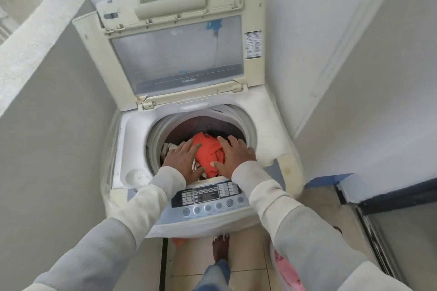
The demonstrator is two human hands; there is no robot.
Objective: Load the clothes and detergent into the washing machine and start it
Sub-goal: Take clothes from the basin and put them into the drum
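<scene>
your pale sleeves (146, 198) reach forward over the control panel (208, 198) of a top-loading washing machine (132, 139); its button labels are too small to read. the lid (175, 45) stands open, with a faint logo and an unreadable sticker (253, 44). your left hand (182, 160) and right hand (234, 157) lie flat, fingers spread, gripping nothing, pressing on orange clothes (209, 151) in the drum between them.

home laundry nook: top-load washing machine (201, 125) wedged between plain walls (354, 54), tiled floor (248, 255), bare foot (221, 247)
</scene>
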